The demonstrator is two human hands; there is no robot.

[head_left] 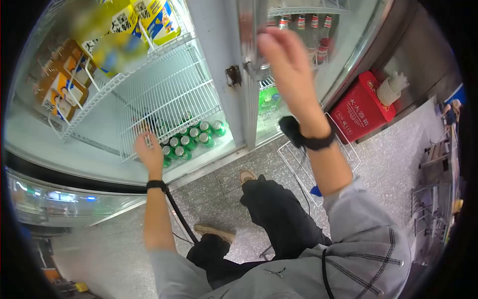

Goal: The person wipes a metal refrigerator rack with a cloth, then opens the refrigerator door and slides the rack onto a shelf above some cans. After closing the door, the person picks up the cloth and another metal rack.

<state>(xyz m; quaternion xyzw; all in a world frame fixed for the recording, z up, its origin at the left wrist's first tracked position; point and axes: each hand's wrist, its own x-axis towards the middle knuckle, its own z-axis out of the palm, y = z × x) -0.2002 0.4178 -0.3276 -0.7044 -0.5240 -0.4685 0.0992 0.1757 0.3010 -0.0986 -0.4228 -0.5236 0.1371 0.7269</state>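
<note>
My left hand [148,148] is at the front edge of a white wire shelf [174,92] inside the open fridge, its fingers curled round the wires. Green cans [185,141] with silver tops stand below this shelf, just right of that hand. Higher up, my right hand [286,57] is raised beside the metal door frame [249,45]. Its fingers are smeared by motion, and whether they touch the frame is unclear. On the upper shelf lie yellow packs [154,22], with orange-and-white boxes [62,94] at the left.
Bottles with red labels [313,25] stand in the right fridge section. A red box [361,109] holding a white cup-like container [390,92] is on the right. A wire rack [294,154] lies low beside my right forearm. My feet are on the speckled floor [201,174].
</note>
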